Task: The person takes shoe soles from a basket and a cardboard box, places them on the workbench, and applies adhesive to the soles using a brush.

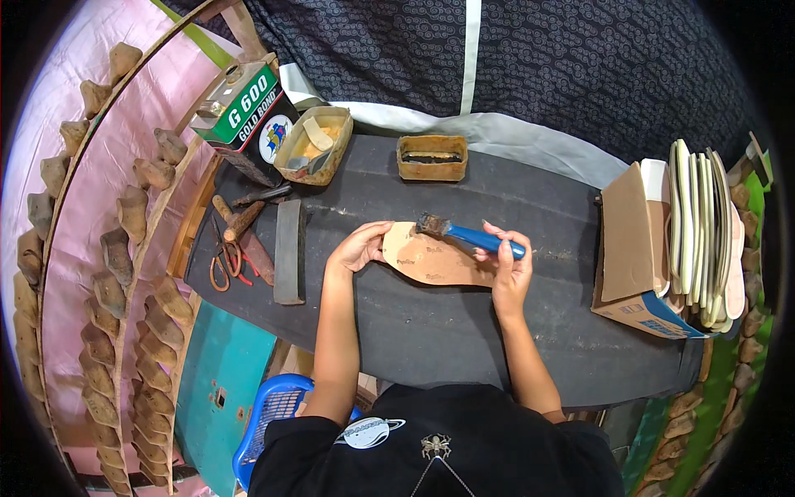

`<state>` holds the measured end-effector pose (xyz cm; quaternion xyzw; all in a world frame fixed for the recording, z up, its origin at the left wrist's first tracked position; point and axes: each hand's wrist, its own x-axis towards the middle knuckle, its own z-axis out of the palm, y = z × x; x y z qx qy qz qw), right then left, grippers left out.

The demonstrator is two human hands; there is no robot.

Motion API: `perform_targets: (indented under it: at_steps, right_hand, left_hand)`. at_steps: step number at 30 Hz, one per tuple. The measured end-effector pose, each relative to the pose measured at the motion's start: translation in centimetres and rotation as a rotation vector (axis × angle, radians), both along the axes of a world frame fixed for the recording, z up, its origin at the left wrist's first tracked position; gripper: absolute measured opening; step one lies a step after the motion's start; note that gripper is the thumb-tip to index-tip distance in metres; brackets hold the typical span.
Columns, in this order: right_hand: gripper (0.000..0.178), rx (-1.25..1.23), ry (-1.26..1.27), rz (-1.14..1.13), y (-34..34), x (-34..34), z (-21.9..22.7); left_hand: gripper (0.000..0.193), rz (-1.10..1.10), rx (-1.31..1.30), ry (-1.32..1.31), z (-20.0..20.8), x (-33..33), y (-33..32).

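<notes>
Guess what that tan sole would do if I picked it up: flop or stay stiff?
The tan sole probably stays fairly stiff, since it reaches across without drooping much between the left hand and right hand. Its thin edge suggests it's light. Being flat, it likely wouldn't roll.

Glossy plastic brush handle (466, 235), smooth matt sole piece (437, 263), glossy metal can (248, 126).

a dark table (414, 331) bears scissors (219, 269), a grey block (288, 253) and, seemingly, a hammer (265, 195).
</notes>
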<state>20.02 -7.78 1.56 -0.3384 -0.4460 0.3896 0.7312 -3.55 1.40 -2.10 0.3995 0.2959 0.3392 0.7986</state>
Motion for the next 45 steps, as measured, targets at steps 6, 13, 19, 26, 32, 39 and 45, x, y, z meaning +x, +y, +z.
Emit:
perform_targets:
  at_steps: [6, 13, 19, 26, 32, 39, 45]
  right_hand:
    - [0.015, -0.023, -0.017, -0.114, -0.3, 2.0, 0.4]
    - [0.016, -0.02, 0.064, -0.087, -0.5, 0.6, 1.1]
    - [0.016, -0.005, -0.021, -0.061, -0.4, 0.6, 0.6]
    - [0.015, 0.027, -0.095, -0.212, -0.5, 3.5, 0.9]
    - [0.014, 0.087, -0.133, -0.028, -1.0, 0.0, 2.5]
    - [0.011, 0.071, -0.414, 0.12, 0.7, -2.6, 4.4]
    - [0.009, 0.232, -0.66, -0.084, 1.0, 0.0, 4.3]
  left_hand:
    - [0.029, -0.023, -0.002, 0.005, 0.1, -0.2, 0.0]
    - [0.03, -0.016, 0.006, 0.009, 0.8, 0.4, -0.4]
    - [0.03, -0.018, 0.021, 0.059, 1.0, 0.1, -0.7]
    - [0.03, 0.01, 0.028, 0.132, 1.1, -0.1, -0.7]
    - [0.03, -0.015, 0.027, 0.138, 0.3, -0.4, -0.4]
    - [0.028, 0.008, 0.024, 0.121, 0.6, -0.4, -0.7]
    - [0.029, 0.005, 0.048, 0.165, 0.6, -0.9, -0.5]
